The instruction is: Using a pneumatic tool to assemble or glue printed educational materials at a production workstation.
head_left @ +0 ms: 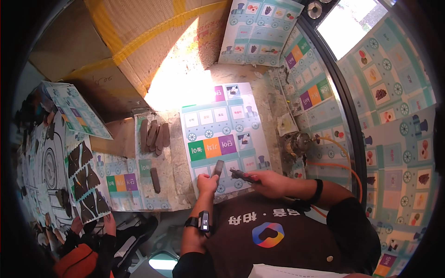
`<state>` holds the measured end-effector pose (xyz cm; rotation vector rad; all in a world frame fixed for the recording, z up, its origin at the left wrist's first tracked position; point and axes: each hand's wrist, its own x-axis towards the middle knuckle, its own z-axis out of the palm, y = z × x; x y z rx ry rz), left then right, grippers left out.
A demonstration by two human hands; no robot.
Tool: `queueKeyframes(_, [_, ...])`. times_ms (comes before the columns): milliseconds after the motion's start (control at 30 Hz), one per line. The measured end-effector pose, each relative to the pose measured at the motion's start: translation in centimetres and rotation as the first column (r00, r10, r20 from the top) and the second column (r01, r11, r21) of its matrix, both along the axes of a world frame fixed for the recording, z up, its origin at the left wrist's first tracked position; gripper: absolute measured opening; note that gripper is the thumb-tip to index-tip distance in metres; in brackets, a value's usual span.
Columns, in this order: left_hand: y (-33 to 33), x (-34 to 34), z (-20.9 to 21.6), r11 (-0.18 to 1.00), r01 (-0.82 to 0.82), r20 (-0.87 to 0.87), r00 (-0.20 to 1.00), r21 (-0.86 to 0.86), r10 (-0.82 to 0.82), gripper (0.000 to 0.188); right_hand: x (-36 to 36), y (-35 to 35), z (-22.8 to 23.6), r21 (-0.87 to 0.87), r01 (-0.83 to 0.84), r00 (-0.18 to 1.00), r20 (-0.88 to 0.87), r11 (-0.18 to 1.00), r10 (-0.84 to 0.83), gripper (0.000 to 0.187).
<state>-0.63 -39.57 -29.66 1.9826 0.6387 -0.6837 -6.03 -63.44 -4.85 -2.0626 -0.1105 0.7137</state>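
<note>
The left hand (pixel 207 183) has its grip closed on a short grey-brown strip (pixel 218 167), standing it on the train-pattern printed sheet (pixel 222 134) on the desk (pixel 273 106). The right hand (pixel 269 182) grips a dark pen-like tool (pixel 242 175), its tip just right of the strip. Left of the left grip lie a pile of similar strips (pixel 154 134) and a single one (pixel 155 180), apparently yet to be handled; most work looks left.
</note>
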Motion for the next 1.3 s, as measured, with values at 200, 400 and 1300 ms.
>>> queueKeyframes(200, [0.6, -0.3, 1.5, 0.999, 0.05, 0.092, 0.995, 0.004, -0.05, 0.044, -1.7, -2.6, -0.5, -0.129, 0.136, 0.987, -0.063, 0.982, -0.145, 0.045])
queueKeyframes(400, [4.7, -1.8, 4.9, 0.971, 0.026, 0.304, 0.951, -0.239, 0.049, 0.037, -7.3, -7.9, -9.9, -0.385, 0.265, 0.958, 0.209, 0.884, -0.196, 0.052])
queueKeyframes(1300, [10.7, -25.4, 21.9, 0.529, -0.548, 0.303, 0.451, -0.648, 0.839, 0.028, -1.5, 1.3, -5.7, -0.138, 0.081, 0.868, 0.497, 0.987, -0.001, 0.044])
